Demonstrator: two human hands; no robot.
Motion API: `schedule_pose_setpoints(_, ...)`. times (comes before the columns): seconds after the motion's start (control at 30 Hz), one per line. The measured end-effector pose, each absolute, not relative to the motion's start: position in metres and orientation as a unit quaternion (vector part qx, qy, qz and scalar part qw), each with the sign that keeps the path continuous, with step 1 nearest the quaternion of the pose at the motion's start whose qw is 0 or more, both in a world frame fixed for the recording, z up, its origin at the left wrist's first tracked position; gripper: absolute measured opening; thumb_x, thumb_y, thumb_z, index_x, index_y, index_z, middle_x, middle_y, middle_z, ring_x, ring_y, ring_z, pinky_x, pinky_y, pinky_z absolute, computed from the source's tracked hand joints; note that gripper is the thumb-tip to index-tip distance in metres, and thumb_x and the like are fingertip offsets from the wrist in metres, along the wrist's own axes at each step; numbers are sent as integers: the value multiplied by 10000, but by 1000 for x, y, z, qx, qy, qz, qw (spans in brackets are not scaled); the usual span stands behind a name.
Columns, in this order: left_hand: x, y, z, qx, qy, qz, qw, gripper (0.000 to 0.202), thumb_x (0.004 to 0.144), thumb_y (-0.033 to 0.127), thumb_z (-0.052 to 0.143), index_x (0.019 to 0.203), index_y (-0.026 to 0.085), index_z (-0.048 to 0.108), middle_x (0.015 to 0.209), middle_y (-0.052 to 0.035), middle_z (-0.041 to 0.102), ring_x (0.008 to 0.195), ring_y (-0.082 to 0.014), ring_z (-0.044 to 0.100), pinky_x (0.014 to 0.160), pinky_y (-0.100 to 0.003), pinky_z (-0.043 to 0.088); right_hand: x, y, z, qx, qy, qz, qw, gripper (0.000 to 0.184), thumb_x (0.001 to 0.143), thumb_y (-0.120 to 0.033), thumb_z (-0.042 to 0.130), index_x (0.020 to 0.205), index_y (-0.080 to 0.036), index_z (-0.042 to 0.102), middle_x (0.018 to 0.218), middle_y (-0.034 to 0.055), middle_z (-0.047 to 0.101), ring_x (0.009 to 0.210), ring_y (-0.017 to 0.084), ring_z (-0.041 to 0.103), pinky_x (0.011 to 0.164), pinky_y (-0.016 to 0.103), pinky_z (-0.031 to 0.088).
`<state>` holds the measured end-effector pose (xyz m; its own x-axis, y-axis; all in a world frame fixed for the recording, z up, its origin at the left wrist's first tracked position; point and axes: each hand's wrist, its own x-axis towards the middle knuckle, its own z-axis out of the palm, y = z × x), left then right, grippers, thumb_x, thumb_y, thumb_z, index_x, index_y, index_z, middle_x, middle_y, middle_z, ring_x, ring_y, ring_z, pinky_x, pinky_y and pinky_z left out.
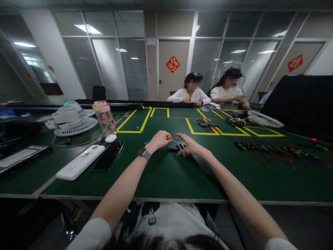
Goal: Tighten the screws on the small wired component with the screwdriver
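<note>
My left hand, with a watch on its wrist, is closed around an orange-handled screwdriver. The orange end shows at the fingertips, and a thin shaft seems to stick out on the other side of the hand. Facing it, my right hand has its thumb and fingers apart, with nothing visibly gripped. Below and beside the right thumb, a small dark part lies on the green table; its details are too small to make out, and the right hand partly covers it.
To the left are a white power bank, a black phone, a drink bottle and a white fan. Wired circuit boards lie at right, with more boards by yellow tape. Two people sit across the table.
</note>
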<state>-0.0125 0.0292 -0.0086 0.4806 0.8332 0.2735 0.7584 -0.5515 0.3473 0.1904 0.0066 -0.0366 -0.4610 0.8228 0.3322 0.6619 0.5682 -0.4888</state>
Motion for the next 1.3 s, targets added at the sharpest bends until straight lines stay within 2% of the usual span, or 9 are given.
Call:
schedule_pose_setpoints(0.07,-13,32,-12,851,469,214,99,200,793,291,609,866,161,741,877,-82,718,801,-174,622,782,-256,446,193,3,-33,-421,-847,94,310,824,569,-255,821,1317,-205,479,1264,128,514,1178,278,489,989,438,400)
schedule_pose_setpoints(0.13,-15,35,-14,849,471,217,103,209,802,288,594,883,164,741,894,-76,718,813,-171,622,788,-252,448,195,-2,-28,-405,-849,56,337,530,644,-297,784,1140,-197,628,1156,111,561,1110,260,520,955,415,419)
schedule_pose_setpoints(0.2,-16,37,-15,847,474,216,104,218,805,287,586,893,162,742,898,-71,718,809,-165,622,780,-243,450,196,-7,-26,-402,-853,45,329,267,695,-315,753,926,-191,708,1012,86,607,983,229,567,876,367,450)
schedule_pose_setpoints(0.27,-17,38,-16,845,479,213,104,225,806,292,585,894,157,741,885,-67,718,789,-159,623,767,-239,452,196,-9,-28,-415,-859,64,294,198,718,-307,736,873,-185,719,894,61,633,806,180,589,748,306,464)
schedule_pose_setpoints(0.43,-16,39,-22,842,491,205,91,229,809,316,584,898,167,734,905,-77,708,805,-166,628,772,-248,454,189,-6,-43,-434,-869,83,223,129,746,-201,689,865,-167,724,782,37,655,663,135,565,632,242,415)
schedule_pose_setpoints(0.63,-16,44,-31,845,497,178,84,185,773,315,623,845,187,735,934,-71,696,819,-171,627,750,-236,448,182,-4,-48,-463,-849,76,242,126,765,-186,658,864,-161,733,798,46,646,661,129,560,636,240,421)
schedule_pose_setpoints(0.87,-16,43,-29,855,484,160,97,213,779,337,611,883,201,738,933,-63,704,823,-170,622,751,-235,445,185,-4,-47,-442,-846,126,269,168,757,-273,689,884,-176,742,848,48,646,668,132,567,661,264,459)
schedule_pose_setpoints(1.1,-15,41,-26,855,483,150,112,223,752,332,647,901,191,735,927,-68,706,815,-176,629,754,-242,452,176,-2,-51,-431,-840,69,322,335,730,-275,721,1057,-205,696,1080,93,630,1025,239,559,900,392,450)
schedule_pose_setpoints(1.3,-13,39,-23,850,489,150,125,257,720,325,676,911,164,736,935,-86,706,816,-183,629,740,-244,453,172,4,-53,-425,-860,72,272,312,772,-305,682,1056,-175,686,1049,95,667,989,240,587,890,389,442)
